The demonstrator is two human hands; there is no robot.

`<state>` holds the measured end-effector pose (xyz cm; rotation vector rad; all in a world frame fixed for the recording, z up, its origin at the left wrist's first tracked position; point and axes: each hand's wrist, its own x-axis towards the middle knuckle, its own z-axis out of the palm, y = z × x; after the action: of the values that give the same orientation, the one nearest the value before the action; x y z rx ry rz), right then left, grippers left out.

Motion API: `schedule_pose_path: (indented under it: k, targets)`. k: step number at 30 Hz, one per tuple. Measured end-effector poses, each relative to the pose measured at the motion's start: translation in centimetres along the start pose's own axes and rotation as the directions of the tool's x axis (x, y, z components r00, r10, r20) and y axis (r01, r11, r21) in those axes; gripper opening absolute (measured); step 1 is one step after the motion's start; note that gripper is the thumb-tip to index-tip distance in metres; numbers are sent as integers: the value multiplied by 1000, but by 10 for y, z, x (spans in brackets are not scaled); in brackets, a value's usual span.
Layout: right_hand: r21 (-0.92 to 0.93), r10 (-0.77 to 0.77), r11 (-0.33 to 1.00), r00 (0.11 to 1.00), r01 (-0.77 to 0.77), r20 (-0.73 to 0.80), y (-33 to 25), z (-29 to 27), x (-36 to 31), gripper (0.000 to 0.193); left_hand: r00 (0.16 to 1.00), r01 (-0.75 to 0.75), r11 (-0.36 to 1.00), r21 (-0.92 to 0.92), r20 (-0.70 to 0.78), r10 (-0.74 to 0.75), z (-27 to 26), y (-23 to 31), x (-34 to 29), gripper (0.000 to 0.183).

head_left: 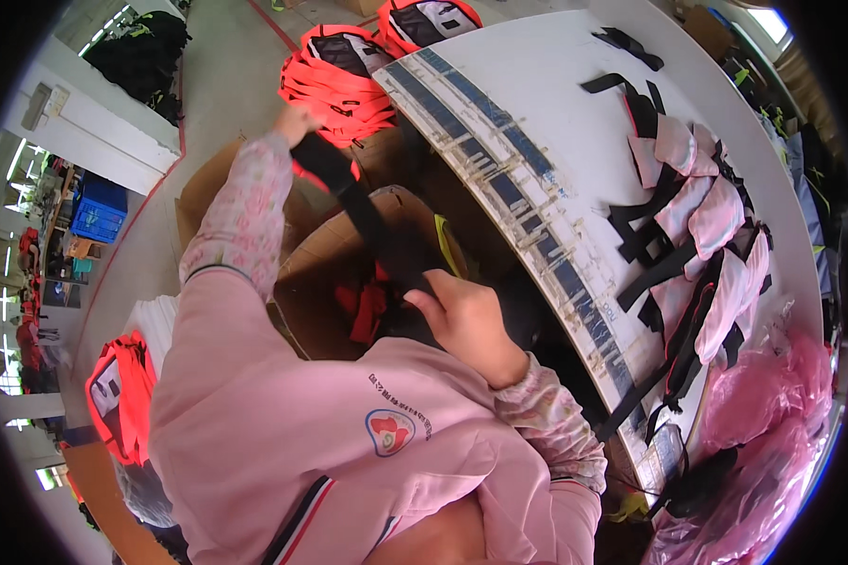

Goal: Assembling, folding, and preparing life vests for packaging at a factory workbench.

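Observation:
A wide black strap [367, 215] stretches at a slant between my two hands, with a bit of neon orange at its upper end. My left hand [299, 122], partly blurred, is closed on that upper end, close to the stacked neon orange bags [337, 87]. Nearer my body, my right hand [471, 318] grips the lower end with the thumb on top. Beneath the strap stands an open cardboard box [316, 247] containing orange and dark pieces.
At right is a white table [546, 85] with a worn, taped edge. On it lies a heap of black straps with pale pink pads [716, 212]. Pink plastic film [773, 414] hangs at the near right. Another orange bag [127, 395] sits at my left; a blue crate [100, 205] stands farther off.

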<state>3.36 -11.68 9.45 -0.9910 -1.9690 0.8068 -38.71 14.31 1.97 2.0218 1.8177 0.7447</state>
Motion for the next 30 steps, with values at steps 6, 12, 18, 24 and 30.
schedule_pose_path:
  k: [6,12,18,24,30]
  targets:
    - [-196,-14,981,1000,12,-6,97,15,57,29,784,80,946,315,566,-255,35,-83,-56,34]
    - [-377,107,907,970,-186,-220,190,0,126,19,959,262,844,-469,30,-281,70,-13,88,19]
    - [-367,57,919,969,-146,-242,205,14,150,10,881,402,886,-229,-166,-443,89,-82,245,31]
    - [-368,180,895,959,-252,-221,217,-3,150,12,839,532,830,164,-233,-492,160,-74,345,48]
    - [-336,209,903,957,-268,-202,215,2,157,15,863,493,781,382,-329,-384,164,-92,369,46]
